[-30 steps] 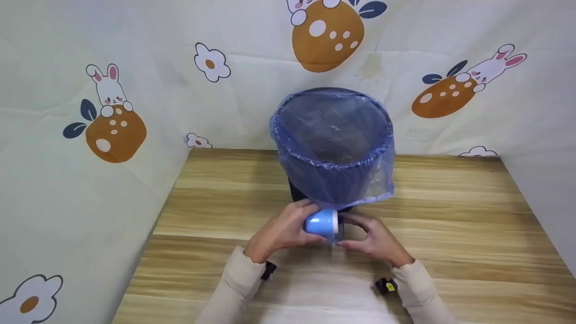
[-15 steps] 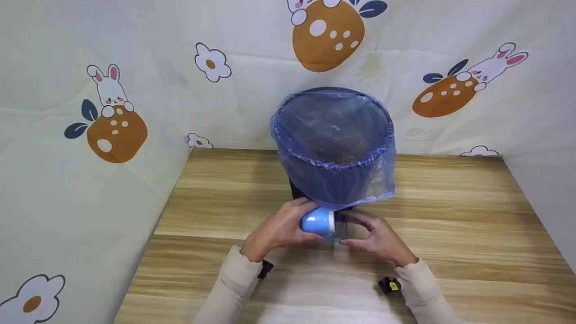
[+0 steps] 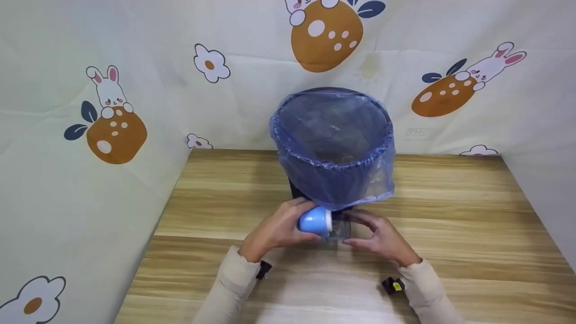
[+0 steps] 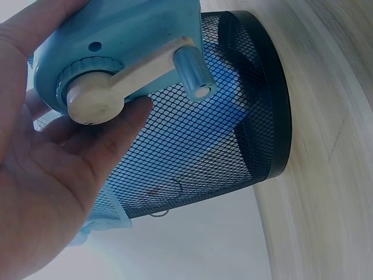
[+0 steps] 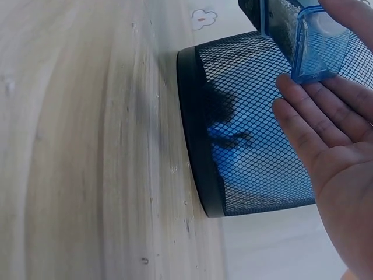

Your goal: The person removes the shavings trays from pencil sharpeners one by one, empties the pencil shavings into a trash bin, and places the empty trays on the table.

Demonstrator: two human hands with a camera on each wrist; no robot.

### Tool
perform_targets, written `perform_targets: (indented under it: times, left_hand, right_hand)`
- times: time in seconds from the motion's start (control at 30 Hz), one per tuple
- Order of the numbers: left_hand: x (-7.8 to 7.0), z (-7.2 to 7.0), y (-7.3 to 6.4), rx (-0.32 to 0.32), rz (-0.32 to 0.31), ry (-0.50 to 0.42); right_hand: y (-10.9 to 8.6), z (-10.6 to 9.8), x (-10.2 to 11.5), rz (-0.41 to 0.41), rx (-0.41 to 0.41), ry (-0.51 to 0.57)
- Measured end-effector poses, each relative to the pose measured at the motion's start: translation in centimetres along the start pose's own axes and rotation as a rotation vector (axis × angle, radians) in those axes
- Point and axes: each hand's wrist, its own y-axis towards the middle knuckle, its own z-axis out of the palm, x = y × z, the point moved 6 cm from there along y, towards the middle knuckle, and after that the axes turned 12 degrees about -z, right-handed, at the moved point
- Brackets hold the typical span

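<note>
Blue crank sharpener point(image 3: 313, 221), clear drawer point(image 5: 324, 49) out

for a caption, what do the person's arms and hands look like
The left sleeve and right sleeve are plain cream, reaching the wrists. A small black device sits by each wrist; the right one bears a yellow patch. The left hand and right hand are gloveless.
</note>
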Motion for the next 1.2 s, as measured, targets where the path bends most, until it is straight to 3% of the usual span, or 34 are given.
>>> perform_targets:
  times: [0.13,0.43,0.53,0.77,1.2]
  left_hand:
    - [0.1,0.0,0.0,-0.003,0.002,-0.006]
    - [0.7,0.0,-0.2,-0.016,-0.005,-0.024]
    - [1.1,0.1,-0.3,-0.010,-0.019,-0.030]
    - [1.9,0.4,-0.6,-0.006,-0.052,-0.031]
    - [3.1,0.9,-0.9,0.000,-0.080,-0.022]
  right_hand:
    - [-0.3,-0.2,-0.4,0.011,-0.007,0.005]
    - [-1.7,-0.2,-3.6,0.038,-0.014,0.002]
    - [-1.7,-0.4,-3.4,0.028,-0.021,0.005]
    - [-0.5,-1.1,-0.1,0.030,-0.034,-0.009]
    - [-2.1,-1.8,-3.3,0.120,-0.040,-0.043]
